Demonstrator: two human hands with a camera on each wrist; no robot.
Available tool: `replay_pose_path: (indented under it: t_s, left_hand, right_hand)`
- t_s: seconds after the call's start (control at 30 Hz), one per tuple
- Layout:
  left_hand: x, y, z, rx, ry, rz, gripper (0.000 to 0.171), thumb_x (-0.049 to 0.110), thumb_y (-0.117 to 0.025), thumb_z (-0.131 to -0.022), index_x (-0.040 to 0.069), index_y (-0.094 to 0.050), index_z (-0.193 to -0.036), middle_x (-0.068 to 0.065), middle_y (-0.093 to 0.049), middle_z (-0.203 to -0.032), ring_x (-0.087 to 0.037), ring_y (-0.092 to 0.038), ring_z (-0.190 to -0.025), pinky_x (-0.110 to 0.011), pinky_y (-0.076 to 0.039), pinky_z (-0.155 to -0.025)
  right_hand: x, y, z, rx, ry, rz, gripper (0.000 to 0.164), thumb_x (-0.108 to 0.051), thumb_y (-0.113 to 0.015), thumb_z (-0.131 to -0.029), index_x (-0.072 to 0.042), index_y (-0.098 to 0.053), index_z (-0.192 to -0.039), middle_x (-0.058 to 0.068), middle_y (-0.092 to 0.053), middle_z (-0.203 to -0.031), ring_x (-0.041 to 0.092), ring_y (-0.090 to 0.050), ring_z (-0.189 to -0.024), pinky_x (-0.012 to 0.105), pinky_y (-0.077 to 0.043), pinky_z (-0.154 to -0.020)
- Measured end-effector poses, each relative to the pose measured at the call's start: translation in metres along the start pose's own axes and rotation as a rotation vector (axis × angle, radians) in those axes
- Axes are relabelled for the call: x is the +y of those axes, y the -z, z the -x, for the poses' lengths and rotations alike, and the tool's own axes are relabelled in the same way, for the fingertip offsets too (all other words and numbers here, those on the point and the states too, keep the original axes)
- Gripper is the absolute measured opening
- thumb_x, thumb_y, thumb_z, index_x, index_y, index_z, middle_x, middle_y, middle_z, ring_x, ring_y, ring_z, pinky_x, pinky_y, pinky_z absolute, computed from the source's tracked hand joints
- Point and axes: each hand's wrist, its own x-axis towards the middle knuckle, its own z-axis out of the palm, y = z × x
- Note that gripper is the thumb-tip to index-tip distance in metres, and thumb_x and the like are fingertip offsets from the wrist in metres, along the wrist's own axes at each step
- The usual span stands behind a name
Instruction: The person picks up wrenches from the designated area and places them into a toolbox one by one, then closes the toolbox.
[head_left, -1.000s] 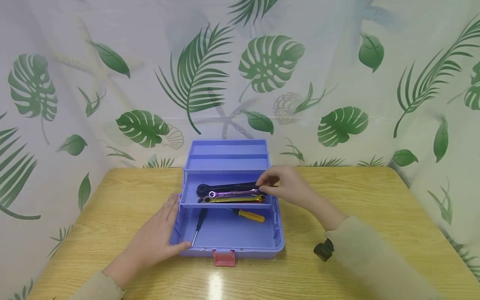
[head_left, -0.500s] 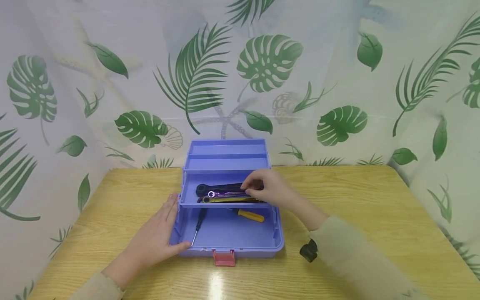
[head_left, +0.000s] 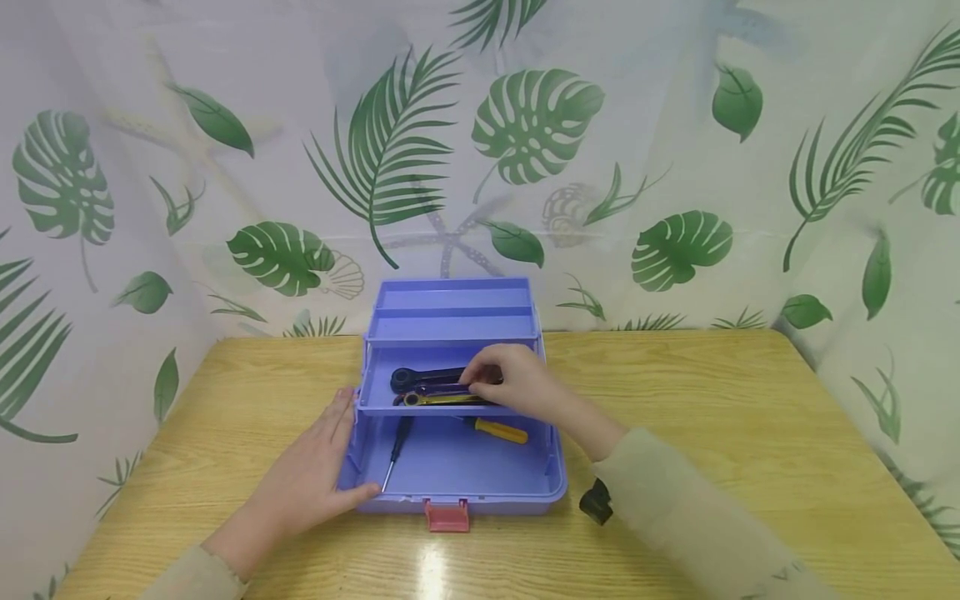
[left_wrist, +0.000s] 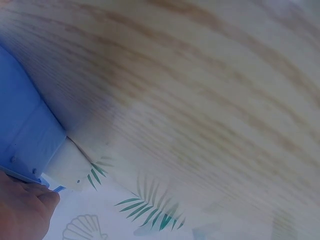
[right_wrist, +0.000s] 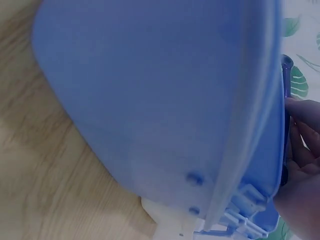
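Observation:
A blue-purple toolbox (head_left: 468,505) stands open on the table, its tiers raised. Several ratchet wrenches lie in the middle tray (head_left: 382,358): a black wrench (head_left: 405,381), a purple wrench (head_left: 442,388) and a yellow wrench (head_left: 450,400). My right hand (head_left: 517,383) reaches into this tray and pinches the purple wrench near its middle; the right wrist view shows the thumb against the purple wrench (right_wrist: 286,75). My left hand (head_left: 311,467) rests with straight fingers along the box's left side, thumb at the front rim.
In the bottom compartment lie a black-handled screwdriver (head_left: 399,442) and a yellow-handled screwdriver (head_left: 501,431). A pink latch (head_left: 447,517) hangs at the box's front. The upper tray (head_left: 453,325) is raised behind. A leaf-patterned sheet (head_left: 600,167) rises behind the wooden table (head_left: 697,400).
My right hand has slid left along the wrenches, from their right ends towards the middle of the tray. The left hand stays at the box's side.

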Motion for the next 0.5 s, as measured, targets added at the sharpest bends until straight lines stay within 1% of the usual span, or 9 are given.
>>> replay_pose_path:
  t_s: [0.23,0.37,0.5]
  left_hand:
    - [0.0001,-0.0002,-0.0006,0.009,-0.007,-0.002,0.119,0.069,-0.068,-0.091,-0.016,-0.023,-0.161,-0.032,-0.02,-0.173,-0.048,-0.03,-0.159,-0.057,-0.039,-0.126]
    - [-0.0002,-0.0002,-0.0005,0.013,-0.006,-0.003,0.119,0.068,-0.07,-0.09,-0.016,-0.024,-0.161,-0.033,-0.021,-0.172,-0.049,-0.03,-0.158,-0.058,-0.039,-0.126]
    - [-0.0003,0.0007,-0.0007,0.003,0.0,0.006,0.119,0.066,-0.071,-0.09,-0.016,-0.023,-0.161,-0.033,-0.019,-0.173,-0.049,-0.028,-0.159,-0.058,-0.038,-0.127]
  right_hand:
    - [0.0,-0.0056,-0.0031,0.008,-0.014,0.025,0.009,-0.003,-0.075,-0.096,-0.005,-0.081,-0.102,0.007,-0.079,-0.097,0.012,-0.069,-0.085,0.023,-0.059,-0.077]
    - [0.0012,-0.0071,-0.0053,0.005,-0.028,0.039,0.008,-0.004,-0.076,-0.096,-0.006,-0.081,-0.102,0.006,-0.079,-0.097,0.011,-0.069,-0.085,0.022,-0.059,-0.076]
    - [0.0022,-0.0077,-0.0073,0.005,-0.027,0.049,0.008,-0.004,-0.076,-0.096,-0.006,-0.081,-0.102,0.007,-0.079,-0.097,0.012,-0.07,-0.085,0.023,-0.059,-0.076]
